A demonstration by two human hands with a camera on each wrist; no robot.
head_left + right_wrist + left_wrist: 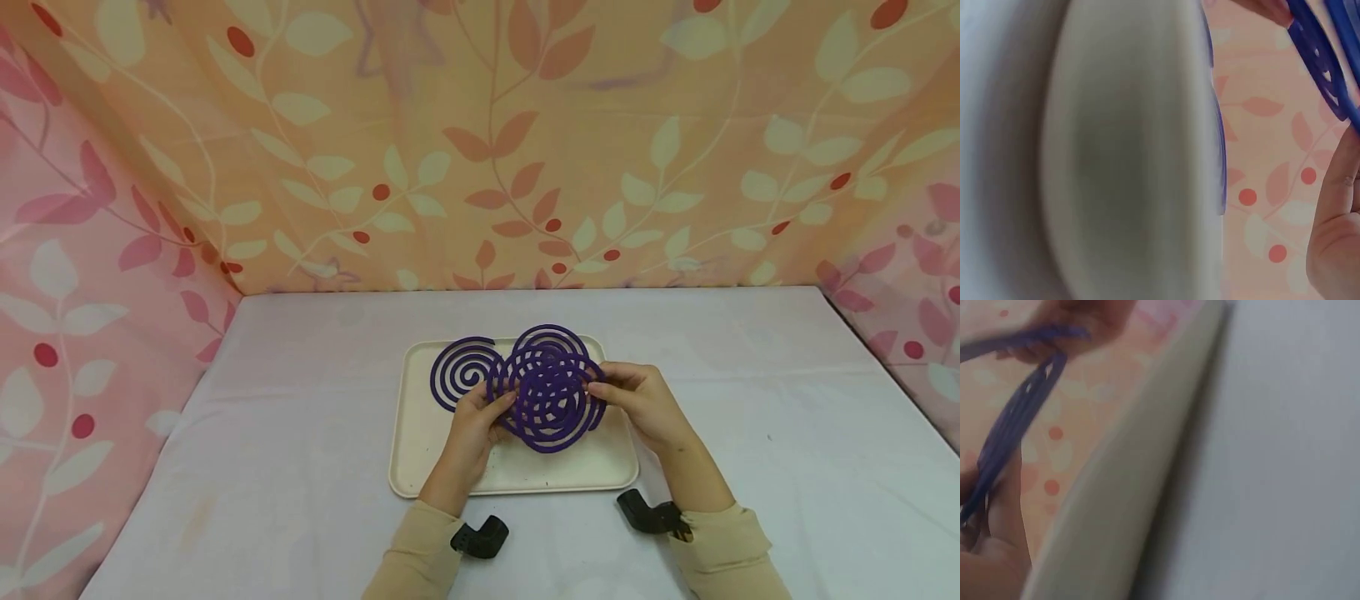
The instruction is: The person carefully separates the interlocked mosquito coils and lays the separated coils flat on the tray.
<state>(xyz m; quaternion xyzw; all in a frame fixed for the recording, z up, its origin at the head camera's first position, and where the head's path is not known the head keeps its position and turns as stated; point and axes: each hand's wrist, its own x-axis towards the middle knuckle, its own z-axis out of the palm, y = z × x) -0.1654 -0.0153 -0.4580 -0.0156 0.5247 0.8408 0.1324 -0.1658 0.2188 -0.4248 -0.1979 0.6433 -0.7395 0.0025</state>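
My left hand (pixel 468 425) pinches the left side of a purple mosquito coil (pixel 498 392) between thumb and fingers. With thumb and fingertips, my right hand (pixel 647 404) grips the right edge of another coil (pixel 597 408). The two held spirals overlap above the tray, so their separate outlines are hard to tell apart. Seen edge-on in the left wrist view, the coil (pixel 1019 422) in my left hand slants close to the one (pixel 1022 340) in my right. Another coil (pixel 442 371) lies on the tray at left, and one more coil (pixel 550 328) shows behind the held pair, partly hidden.
A cream tray (pixel 431 467) with a raised rim and small dark crumbs sits under the hands on a white-covered table (pixel 262 467). Black wrist cameras (pixel 482 537) are strapped at both cuffs. Floral cloth (pixel 487 167) hangs behind the table and along both sides.
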